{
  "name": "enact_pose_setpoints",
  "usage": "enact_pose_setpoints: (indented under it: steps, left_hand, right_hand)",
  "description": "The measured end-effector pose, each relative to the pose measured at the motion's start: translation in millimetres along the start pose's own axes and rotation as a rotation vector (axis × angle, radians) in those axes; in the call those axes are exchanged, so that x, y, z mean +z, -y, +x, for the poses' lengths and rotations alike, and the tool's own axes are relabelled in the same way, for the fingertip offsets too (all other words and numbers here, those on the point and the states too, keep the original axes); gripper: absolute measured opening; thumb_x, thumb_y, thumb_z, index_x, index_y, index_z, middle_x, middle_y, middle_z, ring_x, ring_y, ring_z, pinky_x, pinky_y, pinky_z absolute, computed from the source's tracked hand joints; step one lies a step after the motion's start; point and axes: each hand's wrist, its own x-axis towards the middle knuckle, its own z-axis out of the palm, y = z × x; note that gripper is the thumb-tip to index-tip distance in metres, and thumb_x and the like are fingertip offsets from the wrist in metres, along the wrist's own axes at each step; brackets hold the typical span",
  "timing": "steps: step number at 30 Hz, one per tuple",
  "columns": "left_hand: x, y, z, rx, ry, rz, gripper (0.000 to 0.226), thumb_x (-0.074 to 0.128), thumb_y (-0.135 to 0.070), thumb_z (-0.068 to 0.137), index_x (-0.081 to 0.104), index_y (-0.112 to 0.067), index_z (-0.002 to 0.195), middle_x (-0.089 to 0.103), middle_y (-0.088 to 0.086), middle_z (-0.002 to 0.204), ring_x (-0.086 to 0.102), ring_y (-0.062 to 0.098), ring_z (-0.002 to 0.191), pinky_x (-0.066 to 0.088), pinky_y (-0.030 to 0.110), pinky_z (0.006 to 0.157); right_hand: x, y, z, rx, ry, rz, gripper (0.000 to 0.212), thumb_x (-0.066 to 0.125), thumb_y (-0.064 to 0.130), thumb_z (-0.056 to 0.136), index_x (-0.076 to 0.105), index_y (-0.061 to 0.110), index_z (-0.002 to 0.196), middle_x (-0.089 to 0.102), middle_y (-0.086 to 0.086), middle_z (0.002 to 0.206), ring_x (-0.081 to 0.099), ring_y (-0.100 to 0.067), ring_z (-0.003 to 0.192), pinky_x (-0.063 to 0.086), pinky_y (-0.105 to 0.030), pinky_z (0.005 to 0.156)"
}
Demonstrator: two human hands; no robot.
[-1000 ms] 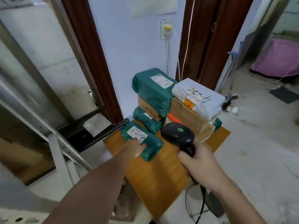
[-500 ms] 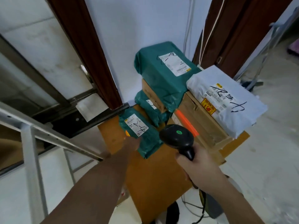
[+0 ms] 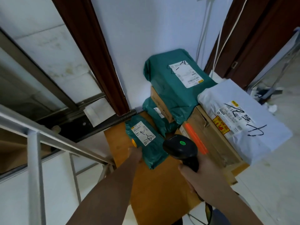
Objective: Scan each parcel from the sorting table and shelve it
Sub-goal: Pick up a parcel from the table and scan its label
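On the desk [image 3: 155,189], a small green parcel [image 3: 146,143] lies label-up at the left grip [image 3: 135,154], the scanner [image 3: 181,147] just to its right.
The left grip touches the parcel's near-left edge, fingers hidden, so its hold cannot be told; the right grip [image 3: 203,177] is curled round the scanner's handle. Since half a second ago the view has closed in; the parcel lies where it did.

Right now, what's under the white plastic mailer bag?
The white plastic mailer bag lies on a brown cardboard box with an orange strip. The box's top face is covered, so anything between them is hidden.
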Motion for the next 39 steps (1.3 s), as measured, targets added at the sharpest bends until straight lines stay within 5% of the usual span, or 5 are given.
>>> enact_pose_setpoints:
  steps: [4, 9, 19, 33, 39]
  left_hand:
    - [10, 26, 48, -0.074, 0.041, 0.003, 0.099, 0.087, -0.071, 0.058, 0.041, -0.013, 0.125, 0.067, 0.009, 0.115, 0.072, 0.035, 0.096, 0.059, 0.043, 0.061]
    - [27, 32, 28, -0.029, 0.003, 0.062, 0.05, 0.056, -0.048, 0.103, 0.05, -0.015, 0.14, 0.068, 0.015, 0.118, 0.07, 0.039, 0.098, 0.059, 0.056, 0.086]
    - [-5, 17, -16, 0.11, 0.102, -0.229, 0.011, 0.057, -0.02, 0.106, 0.055, -0.011, 0.111, 0.068, 0.016, 0.113, 0.07, 0.035, 0.1, 0.059, 0.056, 0.093]
    - [-72, -32, -100, 0.27, 0.488, -0.197, 0.07, 0.074, -0.002, 0.067, 0.059, -0.018, 0.133, 0.073, 0.012, 0.125, 0.069, 0.033, 0.116, 0.058, 0.049, 0.098]
    - [-71, -49, -125, 0.391, 0.559, -0.192, 0.072, 0.075, -0.003, 0.06, 0.061, -0.015, 0.129, 0.075, 0.01, 0.122, 0.071, 0.03, 0.113, 0.058, 0.042, 0.092]
  right_hand:
    - [-1, 0, -2, 0.033, 0.024, 0.044, 0.007, 0.064, 0.016, 0.093, 0.057, 0.018, 0.092, 0.049, 0.004, 0.049, 0.049, -0.009, 0.044, 0.046, -0.023, 0.05]
    - [-1, -9, -8, 0.091, 0.006, 0.07, 0.008, 0.064, 0.015, 0.093, 0.057, 0.017, 0.09, 0.049, 0.004, 0.047, 0.049, -0.01, 0.042, 0.048, -0.024, 0.049]
    - [7, 5, -20, 0.052, 0.018, 0.108, 0.006, 0.063, 0.015, 0.094, 0.058, 0.018, 0.097, 0.05, 0.0, 0.053, 0.05, -0.01, 0.044, 0.048, -0.022, 0.049]
    - [29, 62, -28, -0.194, -0.13, 0.132, 0.01, 0.06, 0.014, 0.095, 0.057, 0.023, 0.095, 0.054, -0.009, 0.061, 0.053, -0.018, 0.047, 0.053, -0.039, 0.05]
    - [35, 79, -32, -0.183, -0.135, 0.15, 0.005, 0.058, 0.018, 0.096, 0.057, 0.023, 0.099, 0.058, -0.006, 0.065, 0.056, -0.013, 0.047, 0.051, -0.021, 0.047]
